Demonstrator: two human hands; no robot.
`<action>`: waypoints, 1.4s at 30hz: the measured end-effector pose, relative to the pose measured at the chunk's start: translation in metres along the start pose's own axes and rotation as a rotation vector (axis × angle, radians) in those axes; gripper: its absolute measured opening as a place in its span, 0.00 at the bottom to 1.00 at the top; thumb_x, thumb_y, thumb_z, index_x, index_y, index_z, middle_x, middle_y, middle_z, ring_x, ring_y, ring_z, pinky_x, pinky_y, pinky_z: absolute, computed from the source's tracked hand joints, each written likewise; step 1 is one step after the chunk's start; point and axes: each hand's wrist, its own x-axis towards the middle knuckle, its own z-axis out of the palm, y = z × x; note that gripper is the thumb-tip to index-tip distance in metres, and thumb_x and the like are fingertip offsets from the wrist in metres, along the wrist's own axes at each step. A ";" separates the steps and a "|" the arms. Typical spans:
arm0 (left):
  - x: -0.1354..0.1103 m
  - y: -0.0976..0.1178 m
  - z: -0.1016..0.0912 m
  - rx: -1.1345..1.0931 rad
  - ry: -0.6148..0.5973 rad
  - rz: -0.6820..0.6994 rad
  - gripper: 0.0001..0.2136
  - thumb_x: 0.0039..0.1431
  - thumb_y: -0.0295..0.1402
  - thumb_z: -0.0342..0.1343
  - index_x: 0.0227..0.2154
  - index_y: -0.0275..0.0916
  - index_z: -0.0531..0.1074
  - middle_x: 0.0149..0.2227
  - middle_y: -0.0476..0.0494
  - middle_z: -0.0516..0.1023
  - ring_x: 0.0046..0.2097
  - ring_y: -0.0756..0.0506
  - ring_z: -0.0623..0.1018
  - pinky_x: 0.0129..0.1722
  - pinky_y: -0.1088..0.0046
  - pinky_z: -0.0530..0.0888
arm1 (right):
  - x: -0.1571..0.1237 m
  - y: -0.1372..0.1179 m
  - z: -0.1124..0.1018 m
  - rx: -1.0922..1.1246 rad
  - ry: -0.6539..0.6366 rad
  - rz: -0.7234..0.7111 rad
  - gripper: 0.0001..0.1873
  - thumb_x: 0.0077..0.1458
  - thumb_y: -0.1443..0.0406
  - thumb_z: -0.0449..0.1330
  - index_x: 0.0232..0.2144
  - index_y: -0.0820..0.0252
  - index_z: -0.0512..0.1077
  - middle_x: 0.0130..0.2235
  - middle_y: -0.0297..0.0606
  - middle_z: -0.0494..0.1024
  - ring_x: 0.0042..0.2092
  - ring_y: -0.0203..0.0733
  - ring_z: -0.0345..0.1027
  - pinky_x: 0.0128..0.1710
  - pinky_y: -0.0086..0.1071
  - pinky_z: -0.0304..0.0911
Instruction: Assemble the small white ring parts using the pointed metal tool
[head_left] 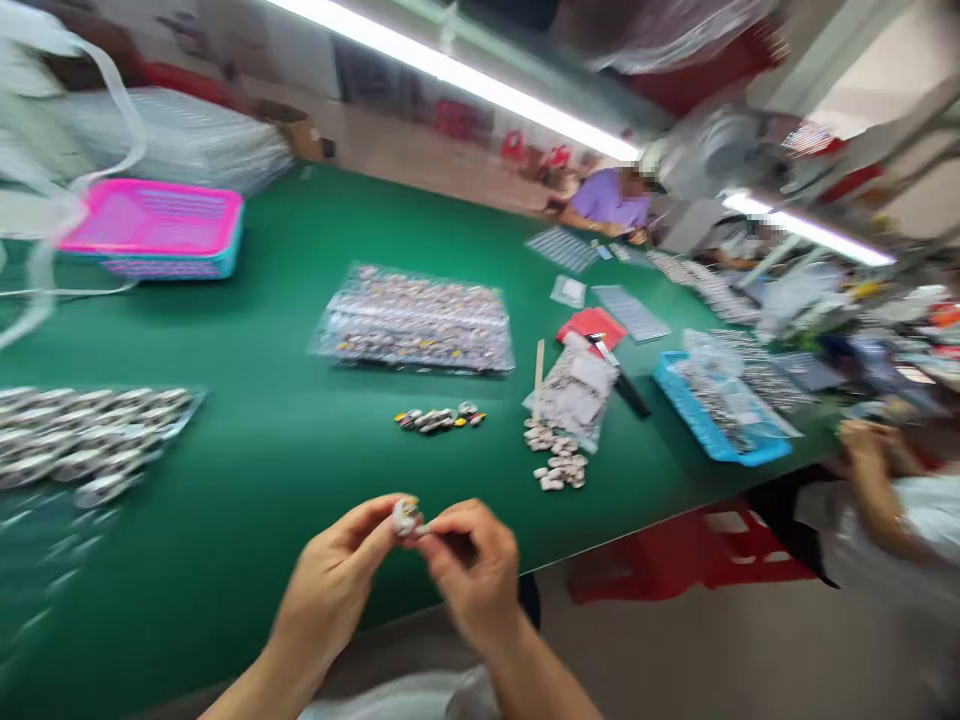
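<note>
My left hand pinches a small silvery part between thumb and fingertips, just above the near edge of the green table. My right hand is closed beside it, its fingertips touching the same part. A short row of small parts lies on the table beyond my hands. A loose heap of pale parts sits to the right, below a clear bag.
A clear tray of parts lies mid-table, another tray at the left edge. A pink basket stands far left, a blue tray at right. Other people sit at the far end and at the right. A red stool stands below.
</note>
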 end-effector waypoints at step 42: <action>-0.022 0.021 0.002 0.228 -0.093 0.423 0.07 0.61 0.31 0.61 0.40 0.37 0.82 0.31 0.41 0.83 0.32 0.47 0.80 0.35 0.73 0.76 | 0.005 0.006 -0.015 0.327 -0.131 0.192 0.08 0.56 0.68 0.67 0.38 0.50 0.82 0.34 0.37 0.79 0.32 0.38 0.71 0.26 0.31 0.66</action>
